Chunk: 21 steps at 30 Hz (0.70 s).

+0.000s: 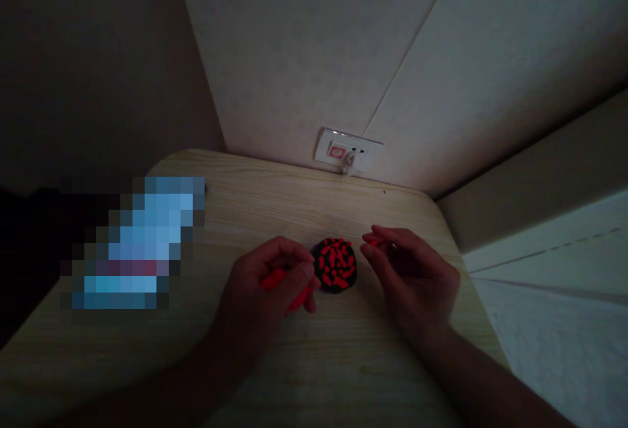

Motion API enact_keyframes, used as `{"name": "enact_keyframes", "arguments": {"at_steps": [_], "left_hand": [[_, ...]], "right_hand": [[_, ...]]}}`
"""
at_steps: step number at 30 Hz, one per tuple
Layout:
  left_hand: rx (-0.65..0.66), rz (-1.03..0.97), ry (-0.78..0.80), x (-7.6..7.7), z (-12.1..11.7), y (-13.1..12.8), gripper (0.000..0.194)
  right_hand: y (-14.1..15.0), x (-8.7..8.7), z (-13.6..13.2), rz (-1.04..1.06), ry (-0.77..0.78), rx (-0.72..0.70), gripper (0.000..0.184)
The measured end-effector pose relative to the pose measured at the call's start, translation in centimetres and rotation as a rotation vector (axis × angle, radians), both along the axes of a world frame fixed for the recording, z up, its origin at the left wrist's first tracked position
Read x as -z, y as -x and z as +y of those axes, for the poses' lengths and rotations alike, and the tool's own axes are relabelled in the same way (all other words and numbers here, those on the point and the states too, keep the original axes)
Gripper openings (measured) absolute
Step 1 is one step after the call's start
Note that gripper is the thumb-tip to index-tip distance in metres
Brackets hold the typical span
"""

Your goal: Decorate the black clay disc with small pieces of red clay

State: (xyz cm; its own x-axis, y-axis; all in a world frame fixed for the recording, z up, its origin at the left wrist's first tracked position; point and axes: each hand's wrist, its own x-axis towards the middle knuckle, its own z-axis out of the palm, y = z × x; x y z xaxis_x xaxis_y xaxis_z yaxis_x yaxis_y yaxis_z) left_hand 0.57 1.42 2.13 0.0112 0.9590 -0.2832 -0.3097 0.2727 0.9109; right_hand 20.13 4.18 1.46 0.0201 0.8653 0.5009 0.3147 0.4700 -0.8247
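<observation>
A round black piece (321, 279), its top dotted with several small red bits and strips, lies on the wooden tabletop (275, 202) between my hands. My left hand (267, 290) is closed around a bright red lump of what looks like modelling clay (273, 277), partly hidden by the fingers and thumb. Just right of the black piece, my right hand (417, 274) pinches a tiny red bit of clay (374, 242) between thumb and fingertips. Both hands are held close to the black piece.
A blurred-out, bright blue slanted object (152, 231) stands on the left of the table. A wall socket (333, 150) with something clear plugged in sits just behind the back edge. A tiny red speck (384, 192) lies near that edge. White bedding (554, 336) is at right.
</observation>
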Motion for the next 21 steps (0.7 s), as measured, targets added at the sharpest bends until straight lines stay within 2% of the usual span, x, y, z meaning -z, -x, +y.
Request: {"name": "enact_keyframes", "arguments": {"at_steps": [11,15,21], "left_hand": [[0.006,0.006,0.009,-0.30,0.12,-0.07,0.009],[0.003,0.002,0.009,-0.39,0.17,-0.06,0.009],[0.002,0.005,0.007,-0.30,0.13,-0.01,0.008]], "right_hand": [[-0.02,-0.11,-0.10,-0.024,0.001,0.010,0.022],[-0.21,0.04,-0.07,-0.021,-0.023,-0.030,0.027],[-0.15,-0.21,-0.04,-0.069,-0.056,-0.018,0.032]]}}
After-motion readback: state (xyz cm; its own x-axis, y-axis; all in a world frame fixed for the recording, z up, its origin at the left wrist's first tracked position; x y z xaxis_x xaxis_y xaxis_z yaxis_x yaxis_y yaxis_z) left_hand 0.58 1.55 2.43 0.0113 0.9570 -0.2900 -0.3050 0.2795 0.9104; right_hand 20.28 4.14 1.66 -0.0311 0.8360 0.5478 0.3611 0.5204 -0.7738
